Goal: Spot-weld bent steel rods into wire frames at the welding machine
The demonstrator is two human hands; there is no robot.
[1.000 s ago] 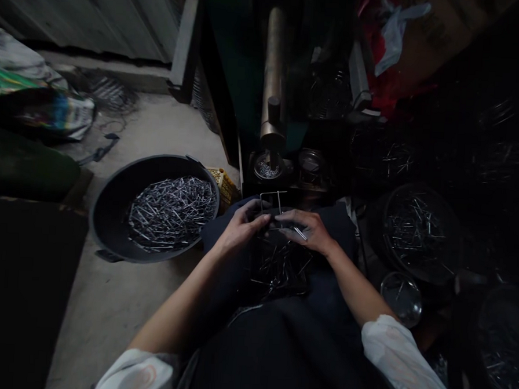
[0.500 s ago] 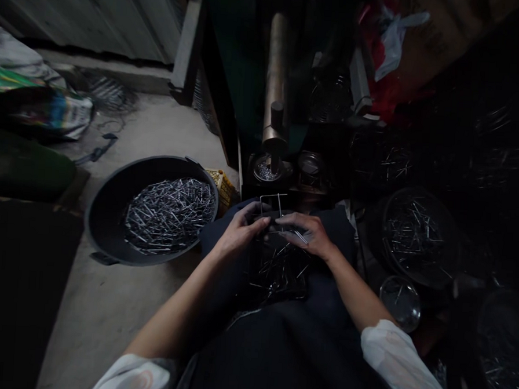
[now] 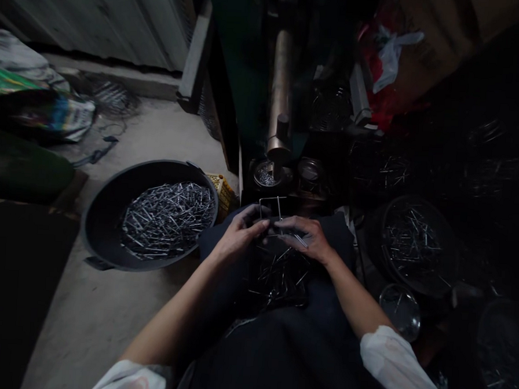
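Note:
A thin bent wire frame (image 3: pixel 270 198) stands up between my two hands, above my lap. My left hand (image 3: pixel 243 227) is closed on its left side, thumb and fingers pinched together. On the other side my right hand (image 3: pixel 305 234) is closed round the frame's right part, and thin metal rods (image 3: pixel 299 239) stick out below its fingers. The fingertips of both hands nearly meet. Beneath them, a dark tray on my lap holds loose metal pieces (image 3: pixel 284 274).
At the left stands a wide black basin (image 3: pixel 99 224) of metal rods, beside a yellow crate (image 3: pixel 223 192). A machine's cylinder (image 3: pixel 281 91) rises ahead, near a small dish (image 3: pixel 267 176). Rightward are a dark bucket (image 3: pixel 385 242) and a clear bowl (image 3: pixel 409 318).
The view has shifted slightly, so the basin and machine appear a little lower. Both hands keep hold of the wire frame, with only slight finger movement.

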